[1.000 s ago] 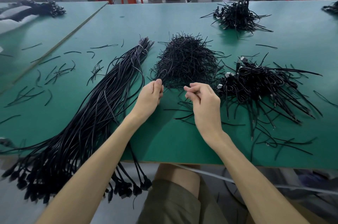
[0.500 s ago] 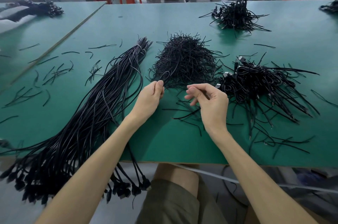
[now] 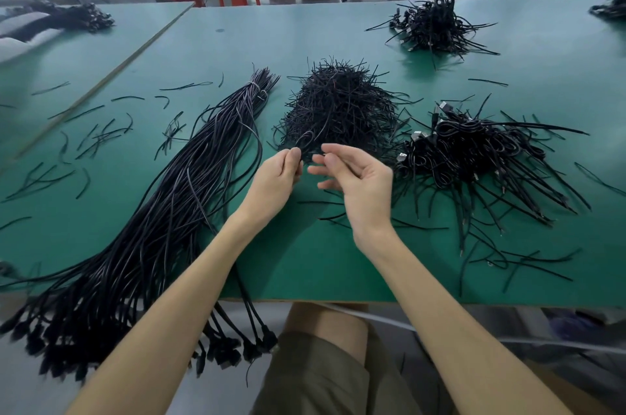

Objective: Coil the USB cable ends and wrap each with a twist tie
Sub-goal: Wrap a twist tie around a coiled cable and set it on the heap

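Strands of black tie [image 3: 98,137] lie scattered on the left part of the green table [image 3: 305,262]. Beside them, a long bundle of USB cables [image 3: 189,184] is bound near its far end; it runs diagonally toward the near edge, where the plug ends hang over. Left hand [image 3: 274,177]: thumb and fingertips pinch one thin twist tie [image 3: 305,138], which loops up at the near edge of the central heap of twist ties [image 3: 338,106]. Right hand [image 3: 362,181]: palm turned up, fingers half curled and blurred, close beside the left. Whether it grips the same strand cannot be told. To the right lies a pile of coiled cables [image 3: 474,150], with loose ends fanning outward. A second, smaller pile [image 3: 433,25] lies at the far right.
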A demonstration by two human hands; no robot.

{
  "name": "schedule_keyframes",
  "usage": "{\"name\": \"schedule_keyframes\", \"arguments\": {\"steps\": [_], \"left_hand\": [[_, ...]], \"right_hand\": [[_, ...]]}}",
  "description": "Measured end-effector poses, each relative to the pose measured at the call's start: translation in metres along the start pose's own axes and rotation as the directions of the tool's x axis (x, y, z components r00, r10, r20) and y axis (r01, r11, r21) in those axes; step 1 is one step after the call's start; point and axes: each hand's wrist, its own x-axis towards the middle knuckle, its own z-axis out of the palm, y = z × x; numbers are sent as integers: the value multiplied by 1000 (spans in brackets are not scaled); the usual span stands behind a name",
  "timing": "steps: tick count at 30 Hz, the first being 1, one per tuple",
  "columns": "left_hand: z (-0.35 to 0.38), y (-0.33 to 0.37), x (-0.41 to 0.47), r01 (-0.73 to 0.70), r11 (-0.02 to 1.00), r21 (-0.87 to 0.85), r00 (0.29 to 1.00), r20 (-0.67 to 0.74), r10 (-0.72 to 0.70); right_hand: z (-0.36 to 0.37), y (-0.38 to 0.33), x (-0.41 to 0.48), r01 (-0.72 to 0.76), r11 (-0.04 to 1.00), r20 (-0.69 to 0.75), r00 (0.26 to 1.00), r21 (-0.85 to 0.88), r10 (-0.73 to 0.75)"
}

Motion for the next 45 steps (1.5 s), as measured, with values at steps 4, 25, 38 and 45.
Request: {"name": "schedule_keyframes", "arguments": {"steps": [4,25,38,45], "left_hand": [[-1,-2,-1,0,998,-62,1000,11,1],[7,2,-10,-79,855,512,997,51,62],[1,4,-11,-35,998,48,996,84,31],[-2,8,-9,-6,998,-57,1000,30,7]], "right_hand": [[6,10,-5,-12,1000,-69,998,9,12],[1,9,-5,-13,994,-89,996,113,24],[6,14,-7,9,983,-62,998,-183,-20],[6,12,-9,1,980,-12,1000,-198,-4]]}}
